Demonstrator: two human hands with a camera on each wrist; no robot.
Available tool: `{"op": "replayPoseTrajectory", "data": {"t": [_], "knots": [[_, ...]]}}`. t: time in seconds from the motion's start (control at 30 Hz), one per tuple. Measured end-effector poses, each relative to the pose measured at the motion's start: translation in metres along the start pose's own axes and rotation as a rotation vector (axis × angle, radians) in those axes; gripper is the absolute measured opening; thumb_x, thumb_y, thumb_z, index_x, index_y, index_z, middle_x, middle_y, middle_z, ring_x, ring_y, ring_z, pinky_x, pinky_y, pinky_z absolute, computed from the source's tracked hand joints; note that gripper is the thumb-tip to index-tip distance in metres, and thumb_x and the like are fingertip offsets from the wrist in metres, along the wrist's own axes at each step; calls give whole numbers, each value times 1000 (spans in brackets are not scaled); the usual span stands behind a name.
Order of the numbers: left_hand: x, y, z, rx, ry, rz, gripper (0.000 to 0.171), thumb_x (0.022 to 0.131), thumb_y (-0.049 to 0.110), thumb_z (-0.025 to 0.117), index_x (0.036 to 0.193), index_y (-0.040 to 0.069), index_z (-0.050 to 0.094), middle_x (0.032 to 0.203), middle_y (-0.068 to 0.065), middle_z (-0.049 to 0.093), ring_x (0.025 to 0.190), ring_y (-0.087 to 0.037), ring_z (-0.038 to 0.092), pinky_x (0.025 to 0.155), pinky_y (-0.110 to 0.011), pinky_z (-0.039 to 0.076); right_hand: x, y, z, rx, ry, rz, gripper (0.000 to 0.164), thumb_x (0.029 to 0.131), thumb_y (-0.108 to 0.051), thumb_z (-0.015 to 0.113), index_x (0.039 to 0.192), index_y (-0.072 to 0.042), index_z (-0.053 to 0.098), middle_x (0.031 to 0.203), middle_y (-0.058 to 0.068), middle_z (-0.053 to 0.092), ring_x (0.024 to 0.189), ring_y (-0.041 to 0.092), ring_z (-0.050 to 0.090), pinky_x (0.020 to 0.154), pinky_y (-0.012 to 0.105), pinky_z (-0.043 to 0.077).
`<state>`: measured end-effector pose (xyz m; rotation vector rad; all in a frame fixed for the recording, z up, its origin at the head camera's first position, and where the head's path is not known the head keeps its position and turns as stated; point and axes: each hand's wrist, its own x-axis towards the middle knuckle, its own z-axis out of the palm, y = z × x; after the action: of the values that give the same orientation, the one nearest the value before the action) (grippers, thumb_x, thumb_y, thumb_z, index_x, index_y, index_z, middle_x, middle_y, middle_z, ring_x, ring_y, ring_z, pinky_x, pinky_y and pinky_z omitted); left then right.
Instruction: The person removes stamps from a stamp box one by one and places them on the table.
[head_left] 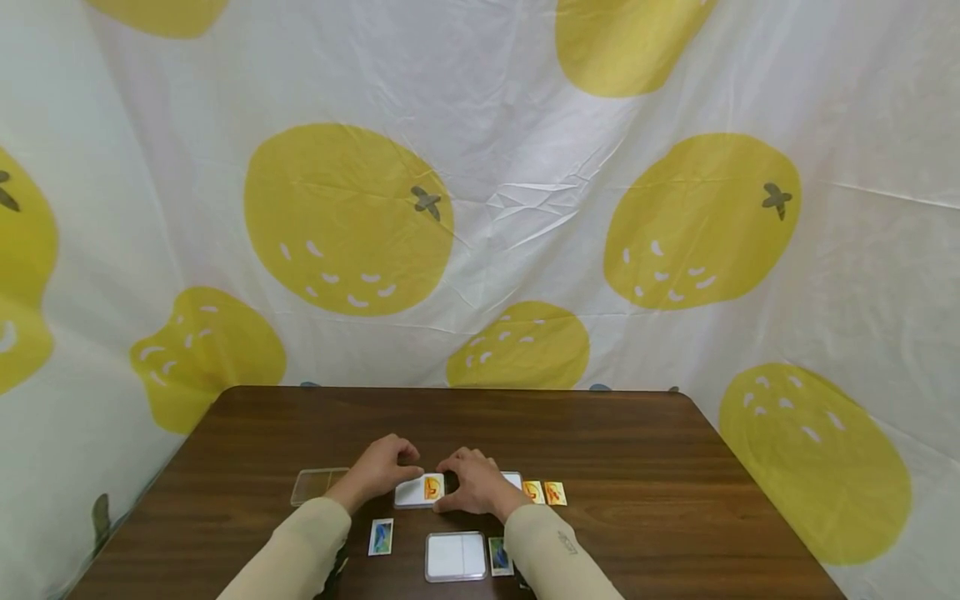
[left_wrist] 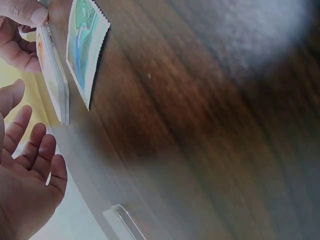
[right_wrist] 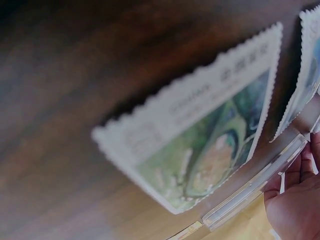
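A flat clear-edged card case (head_left: 408, 493) with a white inside lies between my hands, an orange-and-yellow stamp (head_left: 433, 487) on its right part. My right hand (head_left: 474, 485) holds that end of the case, thumb at the near edge and a finger at the far one. In the left wrist view, the right thumb (left_wrist: 36, 16) meets the edge of the case (left_wrist: 54, 75). My left hand (head_left: 381, 468) hovers by the other end, fingers loosely spread and apart from the case (left_wrist: 32, 175). A second case (head_left: 513, 479) is partly hidden behind the right hand.
Two orange stamps (head_left: 543, 492) lie right of the second case. A transparent lid (head_left: 311, 483) sits left. Nearer me are a blue-green stamp (head_left: 380, 537), another white case (head_left: 456, 557) and a dark picture stamp (head_left: 500, 558). A fruit-printed curtain (head_left: 517, 225) hangs behind the table.
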<state>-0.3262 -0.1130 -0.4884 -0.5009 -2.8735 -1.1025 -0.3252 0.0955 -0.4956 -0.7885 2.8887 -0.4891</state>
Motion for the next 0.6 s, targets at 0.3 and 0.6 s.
{"op": "replayPoseTrajectory", "data": {"t": [0.3, 0.6], "knots": [[0, 1, 6, -20, -18, 22, 19, 83, 15, 79, 95, 4, 70, 91, -4, 60, 87, -21, 58, 82, -45, 49, 1, 0, 0, -12, 5, -6, 59, 77, -49, 81, 126, -19, 67, 123, 1, 56, 116, 23, 50, 97, 44, 38], [4, -2, 13, -5, -52, 34, 21, 82, 16, 80, 96, 4, 71, 91, -4, 61, 86, -20, 58, 83, -44, 50, 2, 1, 0, -4, 4, 2, 59, 77, -50, 81, 125, -18, 67, 123, 1, 56, 117, 23, 49, 99, 45, 38]]}}
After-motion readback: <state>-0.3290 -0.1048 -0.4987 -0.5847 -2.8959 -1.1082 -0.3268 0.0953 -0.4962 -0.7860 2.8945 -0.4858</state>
